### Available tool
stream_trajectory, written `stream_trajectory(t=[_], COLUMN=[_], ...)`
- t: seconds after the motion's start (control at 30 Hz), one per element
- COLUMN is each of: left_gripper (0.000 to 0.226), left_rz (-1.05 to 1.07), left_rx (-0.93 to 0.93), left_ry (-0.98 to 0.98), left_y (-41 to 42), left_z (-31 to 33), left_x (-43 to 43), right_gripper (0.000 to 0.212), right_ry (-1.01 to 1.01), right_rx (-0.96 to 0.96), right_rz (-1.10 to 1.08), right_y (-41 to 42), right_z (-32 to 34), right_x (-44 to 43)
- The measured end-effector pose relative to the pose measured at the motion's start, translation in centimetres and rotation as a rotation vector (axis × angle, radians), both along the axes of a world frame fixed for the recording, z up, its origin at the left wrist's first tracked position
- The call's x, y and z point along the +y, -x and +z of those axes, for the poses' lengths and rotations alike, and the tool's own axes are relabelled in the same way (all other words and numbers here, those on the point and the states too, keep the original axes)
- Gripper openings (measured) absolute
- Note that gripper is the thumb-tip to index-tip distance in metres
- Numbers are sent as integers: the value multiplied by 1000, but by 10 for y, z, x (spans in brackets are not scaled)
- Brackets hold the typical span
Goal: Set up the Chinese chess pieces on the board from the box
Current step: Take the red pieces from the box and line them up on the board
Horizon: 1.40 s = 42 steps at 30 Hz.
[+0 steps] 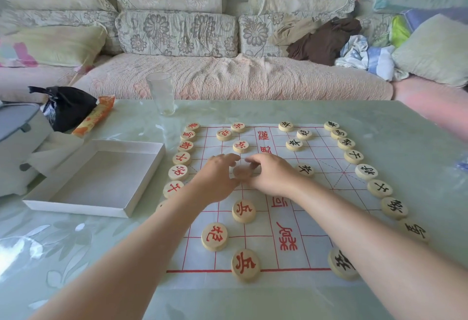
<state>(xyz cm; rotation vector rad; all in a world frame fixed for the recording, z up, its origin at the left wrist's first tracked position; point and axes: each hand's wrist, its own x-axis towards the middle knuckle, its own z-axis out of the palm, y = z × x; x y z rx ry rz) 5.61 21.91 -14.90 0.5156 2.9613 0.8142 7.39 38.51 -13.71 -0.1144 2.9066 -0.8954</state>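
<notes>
**Together over the middle of the board, both hands meet at one blurred piece**

Both forearms reach in from the near edge and converge at the centre of the board (255, 243). The left hand (215, 178) lies palm down, its fingers stretched forward and slightly to the right. The right hand (272, 173) faces it, knuckles up, with fingers and thumb bent in towards the left hand. Between them sits a round piece (242, 172), smeared by motion, with its face unreadable. Fingers of both hands are at its rim, but I cannot tell whether either hand actually pinches it or only touches it.

Thirteen red pieces (243, 211) show. Seven run down the board's left edge, the nearest half hidden by the left forearm, and six stand further in. Thirteen black pieces (394, 208) show too, eight down the right edge and five further in, one of them beside the right forearm.

One white box (76, 208) lies open on the table (76, 256) just left of the board, with nothing visible inside. Beyond it stand one glass (162, 94), one black bag (65, 107) and one orange packet (96, 114).
</notes>
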Motion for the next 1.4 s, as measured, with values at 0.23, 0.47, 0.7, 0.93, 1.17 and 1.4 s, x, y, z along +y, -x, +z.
stream_trajectory(t=[0.23,0.47,0.7,0.93,1.17,1.4], left_gripper=[58,53,43,68,50,46], left_rz=[18,30,19,51,120,96], left_rx=[-5,-41,-25,-84,-43,-56], left_ry=[42,58,67,-14,-33,-35], left_y=[3,2,2,3,34,68], left_z=[-2,2,2,2,18,20], left_x=[-6,1,0,-3,-12,-4], right_gripper=[59,62,58,65,41,68], right_ry=[2,-2,16,48,15,-201], right_rx=[55,63,93,61,123,113], right_rz=[42,32,13,-18,-110,85], right_y=[3,1,2,6,45,78], right_z=[-4,-5,-10,-6,7,5], right_x=[1,2,2,6,11,2])
